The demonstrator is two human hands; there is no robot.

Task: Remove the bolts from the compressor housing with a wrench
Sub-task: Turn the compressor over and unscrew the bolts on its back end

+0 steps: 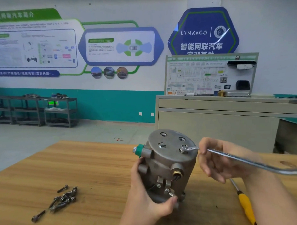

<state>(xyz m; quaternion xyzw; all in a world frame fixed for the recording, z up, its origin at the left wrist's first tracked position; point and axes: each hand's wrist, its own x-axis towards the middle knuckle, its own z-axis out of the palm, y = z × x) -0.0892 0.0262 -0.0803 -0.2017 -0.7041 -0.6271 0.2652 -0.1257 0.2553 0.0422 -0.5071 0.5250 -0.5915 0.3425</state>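
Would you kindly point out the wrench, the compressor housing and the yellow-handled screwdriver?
wrench (243, 159), head view, mid-shaft.
compressor housing (172, 153), head view, flat top plate.
yellow-handled screwdriver (246, 206), head view, yellow handle.

— What sort of place is this?
— An automotive training workshop: car-technology posters (116, 45) on the wall, a wiring-diagram teaching board (209, 75), metal parts racks (60, 111), and loose bolts (64, 198) on a wooden tabletop (95, 169).
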